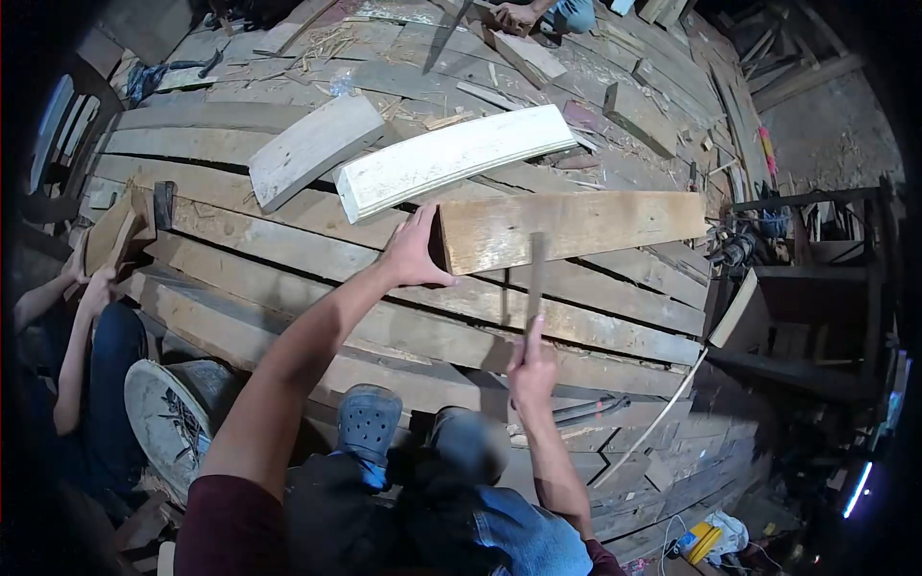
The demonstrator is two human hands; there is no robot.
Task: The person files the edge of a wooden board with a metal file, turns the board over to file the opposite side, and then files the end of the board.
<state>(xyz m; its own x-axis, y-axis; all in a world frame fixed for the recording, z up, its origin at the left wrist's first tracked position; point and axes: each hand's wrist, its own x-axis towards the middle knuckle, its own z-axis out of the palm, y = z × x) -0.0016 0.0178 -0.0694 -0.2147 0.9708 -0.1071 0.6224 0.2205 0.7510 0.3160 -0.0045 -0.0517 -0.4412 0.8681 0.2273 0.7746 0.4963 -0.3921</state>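
Tan wood, smooth-faced and lightly marked, forms the long block that lies crosswise on the slatted planks in front of the person. The left hand is curved around its left end, fingers at the far edge and thumb at the near corner. The right hand is closed around the near part of a slim tool, whose far end overlaps the block's near face. Blur hides the tool's type, and contact with the wood cannot be confirmed.

Primary hazard: a glancing tool could travel along the face into the left thumb, since no guard separates them. Secondary hazard: the block may rock or pivot, because only its left end is held and the planks beneath have open gaps. A pivot toward the far side could push it against the white board, just beyond, and that board into the grey block.

Nearer the person, a loosened grip could drop the tool toward the shoe. To the left, past the bucket, a co-worker's hand holds a separate board; it appears well apart from the tool's reach.
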